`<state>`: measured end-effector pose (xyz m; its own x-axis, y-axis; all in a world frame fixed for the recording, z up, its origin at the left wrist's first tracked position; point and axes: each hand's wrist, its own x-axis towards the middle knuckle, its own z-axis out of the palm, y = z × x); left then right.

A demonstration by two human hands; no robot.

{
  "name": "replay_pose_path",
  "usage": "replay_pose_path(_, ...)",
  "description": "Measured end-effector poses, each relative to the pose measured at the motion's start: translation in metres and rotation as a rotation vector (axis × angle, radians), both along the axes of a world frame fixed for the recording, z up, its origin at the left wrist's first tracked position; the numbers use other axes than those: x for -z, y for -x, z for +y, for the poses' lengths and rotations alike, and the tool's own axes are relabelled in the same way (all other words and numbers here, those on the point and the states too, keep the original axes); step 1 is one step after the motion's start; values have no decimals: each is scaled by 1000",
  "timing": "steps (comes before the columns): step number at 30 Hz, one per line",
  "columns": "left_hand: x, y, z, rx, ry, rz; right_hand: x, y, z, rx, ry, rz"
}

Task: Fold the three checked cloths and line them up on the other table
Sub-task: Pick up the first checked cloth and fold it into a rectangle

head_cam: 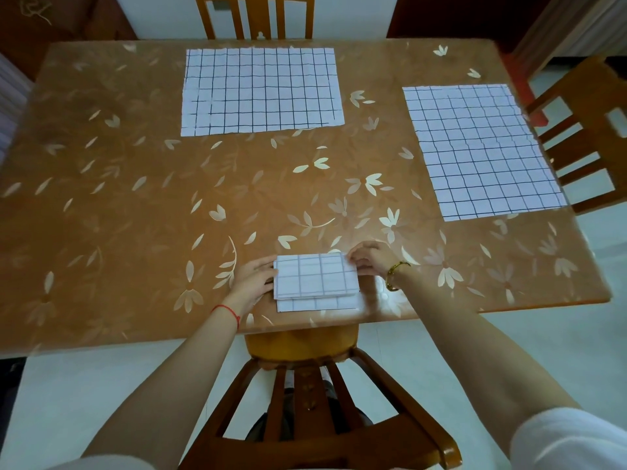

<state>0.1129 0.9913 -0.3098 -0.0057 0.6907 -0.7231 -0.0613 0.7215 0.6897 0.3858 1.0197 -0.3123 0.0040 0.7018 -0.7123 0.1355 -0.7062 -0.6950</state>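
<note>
A folded cloth is held at the near edge of the bench, at about the middle of its width, directly beyond a near chair that is pushed in under that edge. The cloth is folded into a small rectangle of several layers, and a strip of a lower layer is left showing along its near side.

The left hand is laid against the left edge of the folded cloth, with its fingertips hidden where they meet the fabric; whether the edge is pinched or only touched cannot be told. The far right corner is pinched by the curled fingers of the right hand. A red string is worn on the left wrist and a gold bracelet on the right.

Two more checked cloths are spread flat and unfolded on the same bench, well apart from the hands. The far cloth is laid near the far edge, slightly left of centre, in front of a far chair. The right cloth is laid close to the right edge, beside a right chair. The bench is covered with a brown sheet printed with pale flowers.
</note>
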Motion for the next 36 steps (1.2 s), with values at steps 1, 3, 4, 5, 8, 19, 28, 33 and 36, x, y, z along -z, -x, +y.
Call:
replay_pose_path(1, 3, 1, -3, 12, -19, 11, 1, 2, -2, 1, -11, -37)
replay_pose_path(3, 9, 2, -8, 34, -51, 50, 6, 5, -6, -5, -44, -152)
replay_pose_path(4, 10, 3, -11, 52, -66, 74, 9, 6, -7, -4, -57, -220)
replay_pose_path(5, 13, 3, -14, 68, -80, 95, 10, 8, -9, -3, -62, -279)
replay_pose_path(8, 13, 3, -20, 120, -125, 160, 11, 14, -13, -32, -21, -384)
replay_pose_path(19, 22, -2, -29, 324, -220, 396, 18, 25, -27, -35, -58, -493)
replay_pose_path(28, 27, -3, -31, 228, -230, 610, 20, 31, -31, -282, -135, -697)
replay_pose_path(33, 24, -3, -33, 459, -511, 911, 18, 46, -31, -591, -551, -1000)
replay_pose_path(36, 20, -6, -35, 756, -637, 1037, 15, 64, -34, -829, -751, -935)
